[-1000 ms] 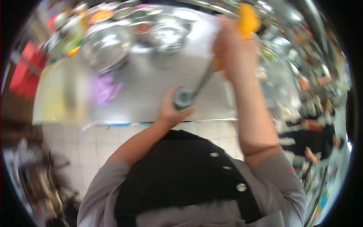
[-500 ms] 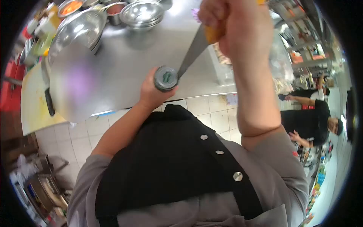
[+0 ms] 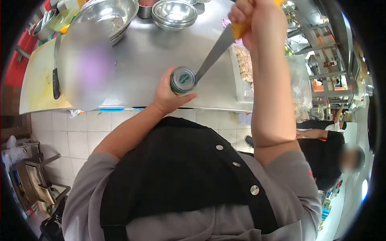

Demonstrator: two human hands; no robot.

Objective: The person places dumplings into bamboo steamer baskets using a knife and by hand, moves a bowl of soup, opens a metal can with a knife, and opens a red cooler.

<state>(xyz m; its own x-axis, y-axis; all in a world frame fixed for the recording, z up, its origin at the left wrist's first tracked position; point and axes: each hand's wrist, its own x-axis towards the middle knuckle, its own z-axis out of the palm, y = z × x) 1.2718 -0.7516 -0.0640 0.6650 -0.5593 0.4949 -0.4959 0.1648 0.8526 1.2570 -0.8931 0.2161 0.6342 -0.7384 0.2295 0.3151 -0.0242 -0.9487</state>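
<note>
My left hand is wrapped round a tin can on the steel table, near its front edge. The can has a silvery lid with a dark green mark and a green side. Raised at the upper right, my right hand grips the yellow handle of a knife. Its broad blade slants down to the left, and the tip meets the right edge of the can's lid. Whether the tip has gone through the metal cannot be seen.
A black-handled knife lies on a cutting board at the left. Behind stand a colander and stacked steel bowls. A clear tub of pale pieces is at the right. Another person stands farther right. A blurred patch hides part of the left.
The view has shifted, so the can and table appear farther right. The knife tip stays at the can lid's right edge, and both hands keep their hold.
</note>
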